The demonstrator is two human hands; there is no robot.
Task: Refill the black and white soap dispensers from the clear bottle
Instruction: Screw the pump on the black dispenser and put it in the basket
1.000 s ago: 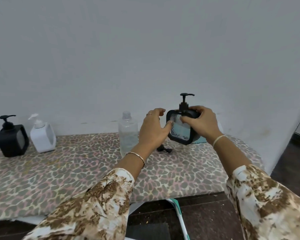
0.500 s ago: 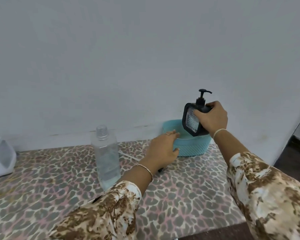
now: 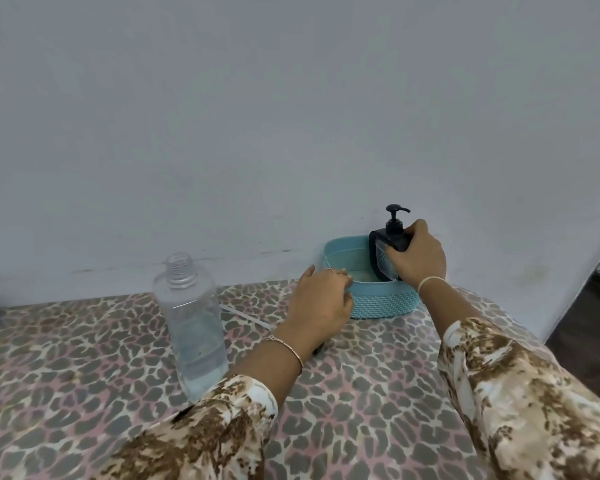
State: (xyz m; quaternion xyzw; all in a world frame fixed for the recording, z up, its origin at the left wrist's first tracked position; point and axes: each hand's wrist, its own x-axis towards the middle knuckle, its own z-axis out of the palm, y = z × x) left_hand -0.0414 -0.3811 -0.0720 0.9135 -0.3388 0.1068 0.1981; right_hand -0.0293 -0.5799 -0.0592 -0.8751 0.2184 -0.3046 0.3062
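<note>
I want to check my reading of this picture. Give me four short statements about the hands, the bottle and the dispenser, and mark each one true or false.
1. The right hand grips the black dispenser at the teal basket. True.
2. The clear bottle is capped. False: its threaded neck is open.
3. The left hand holds the clear bottle. False: it holds the rim of the teal basket, and the bottle stands free on the patterned cloth.
4. The pump is fitted on top of the black dispenser. True.
</note>
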